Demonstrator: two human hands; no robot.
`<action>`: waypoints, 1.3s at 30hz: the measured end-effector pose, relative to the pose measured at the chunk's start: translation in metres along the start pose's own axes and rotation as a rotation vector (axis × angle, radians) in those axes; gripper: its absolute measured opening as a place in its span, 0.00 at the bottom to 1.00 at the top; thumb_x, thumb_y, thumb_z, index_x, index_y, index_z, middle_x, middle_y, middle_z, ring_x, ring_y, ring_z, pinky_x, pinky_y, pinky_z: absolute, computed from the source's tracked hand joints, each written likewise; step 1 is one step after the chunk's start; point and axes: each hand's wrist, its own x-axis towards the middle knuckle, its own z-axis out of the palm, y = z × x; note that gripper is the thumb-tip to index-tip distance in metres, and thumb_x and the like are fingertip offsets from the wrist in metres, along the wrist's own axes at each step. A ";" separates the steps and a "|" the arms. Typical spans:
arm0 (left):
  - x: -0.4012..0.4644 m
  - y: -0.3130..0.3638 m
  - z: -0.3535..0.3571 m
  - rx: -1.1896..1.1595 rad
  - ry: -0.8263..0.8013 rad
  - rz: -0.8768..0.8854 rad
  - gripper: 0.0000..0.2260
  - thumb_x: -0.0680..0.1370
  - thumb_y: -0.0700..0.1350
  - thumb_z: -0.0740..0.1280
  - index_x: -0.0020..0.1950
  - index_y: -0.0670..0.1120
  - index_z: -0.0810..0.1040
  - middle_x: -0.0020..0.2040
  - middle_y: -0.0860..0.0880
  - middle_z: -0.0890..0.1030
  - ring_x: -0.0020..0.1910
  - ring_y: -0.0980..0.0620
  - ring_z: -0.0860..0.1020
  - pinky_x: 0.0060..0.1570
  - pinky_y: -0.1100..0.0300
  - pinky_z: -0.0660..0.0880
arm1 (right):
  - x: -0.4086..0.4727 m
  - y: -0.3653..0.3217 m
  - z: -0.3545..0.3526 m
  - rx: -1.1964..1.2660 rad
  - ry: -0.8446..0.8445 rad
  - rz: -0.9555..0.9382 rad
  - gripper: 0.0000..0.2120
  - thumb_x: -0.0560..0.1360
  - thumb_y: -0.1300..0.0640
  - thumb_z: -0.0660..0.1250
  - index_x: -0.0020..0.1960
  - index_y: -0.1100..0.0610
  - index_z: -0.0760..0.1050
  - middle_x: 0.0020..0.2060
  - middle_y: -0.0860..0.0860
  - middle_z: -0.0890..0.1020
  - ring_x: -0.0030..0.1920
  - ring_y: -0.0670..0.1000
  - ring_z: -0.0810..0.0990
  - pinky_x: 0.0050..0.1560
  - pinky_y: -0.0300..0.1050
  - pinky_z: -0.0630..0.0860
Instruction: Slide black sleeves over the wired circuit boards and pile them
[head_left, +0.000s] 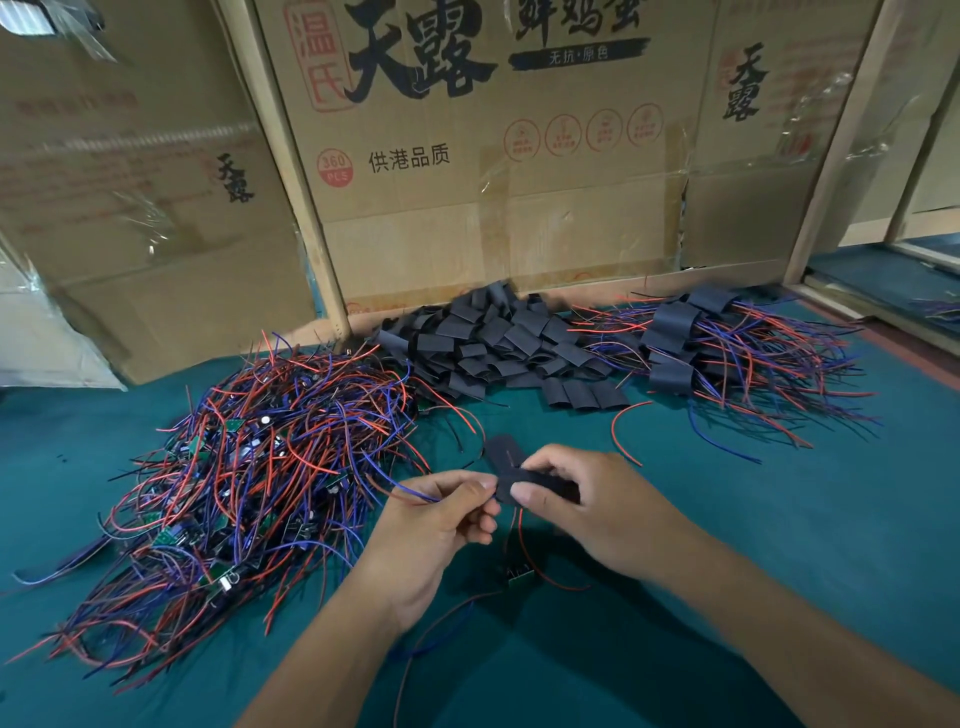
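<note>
My right hand pinches a flat black sleeve between thumb and fingers above the green table. My left hand pinches the red and blue wire ends of a circuit board at the sleeve's left opening. Below the hands hangs a small green board on red wires. A tangled heap of bare wired boards lies at the left. Loose black sleeves are heaped at the back centre. Sleeved boards are piled at the back right.
Cardboard boxes with wooden posts wall off the back of the green table. One loose red wire and one loose blue wire lie in front of the sleeved pile. A second black sleeve lies just behind my hands.
</note>
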 end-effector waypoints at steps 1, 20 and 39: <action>0.000 0.000 -0.001 0.007 -0.010 0.003 0.06 0.78 0.34 0.66 0.46 0.34 0.82 0.34 0.42 0.78 0.31 0.51 0.74 0.32 0.63 0.74 | 0.002 0.000 -0.002 0.065 -0.032 0.052 0.10 0.77 0.42 0.65 0.50 0.47 0.77 0.38 0.46 0.83 0.35 0.43 0.79 0.40 0.43 0.73; 0.000 -0.003 0.005 -0.098 -0.088 0.081 0.07 0.71 0.40 0.71 0.46 0.38 0.81 0.37 0.42 0.80 0.34 0.50 0.78 0.37 0.61 0.78 | 0.010 -0.004 -0.038 0.597 -0.030 0.233 0.11 0.74 0.54 0.72 0.48 0.63 0.79 0.34 0.56 0.84 0.27 0.49 0.75 0.28 0.36 0.71; 0.002 -0.001 -0.001 0.052 -0.082 0.029 0.02 0.77 0.38 0.69 0.46 0.40 0.80 0.35 0.45 0.79 0.31 0.52 0.74 0.31 0.62 0.71 | 0.146 0.113 -0.181 -0.852 0.497 0.587 0.15 0.78 0.49 0.65 0.49 0.60 0.81 0.49 0.61 0.82 0.53 0.62 0.79 0.55 0.52 0.76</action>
